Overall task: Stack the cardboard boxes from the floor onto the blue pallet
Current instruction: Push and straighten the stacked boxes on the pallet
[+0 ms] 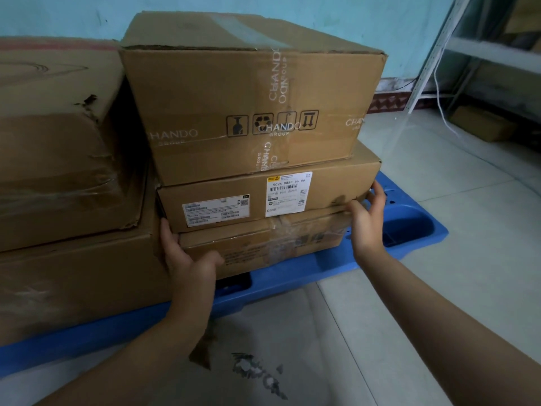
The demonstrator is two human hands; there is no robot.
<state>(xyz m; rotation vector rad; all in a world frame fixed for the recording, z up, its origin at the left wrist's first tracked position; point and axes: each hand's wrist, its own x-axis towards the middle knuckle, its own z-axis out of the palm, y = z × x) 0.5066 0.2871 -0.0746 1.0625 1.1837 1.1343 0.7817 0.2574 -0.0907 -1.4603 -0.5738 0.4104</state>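
On the blue pallet (pixel 409 227), which lies on a pale tiled floor (pixel 456 273), three cardboard boxes are stacked at the right end. At the bottom is a flat taped box (pixel 263 250) wrapped in crinkled clear tape, its near face printed with faint text. Upon it rests a labelled box (pixel 257 200), thin and wide, bearing a white shipping label (pixel 288 193) near its right half and a second white sticker (pixel 216 210) toward its left. On top sits the tall CHANDO box (pixel 251 104), turned slightly so that its right corner overhangs the one beneath; its tape reads CHANDO GROUP and four handling symbols (pixel 272 123) are printed on the near face.

The left hand (pixel 187 256) presses against the left corner of the stack, fingers spread along the side where the labelled box meets the taped box, thumb lying across the near face of the taped box. The right hand (pixel 367 218) is at the right corner, fingers curled loosely around the end of the labelled box and thumb touching its lower edge. Neither hand fully closes on anything.

Left of the stack, a large crumpled box (pixel 58 159) rests on a long low box (pixel 79 276), both also on the pallet. Far right, a metal shelving rack (pixel 468 54) stands against the turquoise wall (pixel 395 24), with a small box (pixel 483 124) on the floor under it
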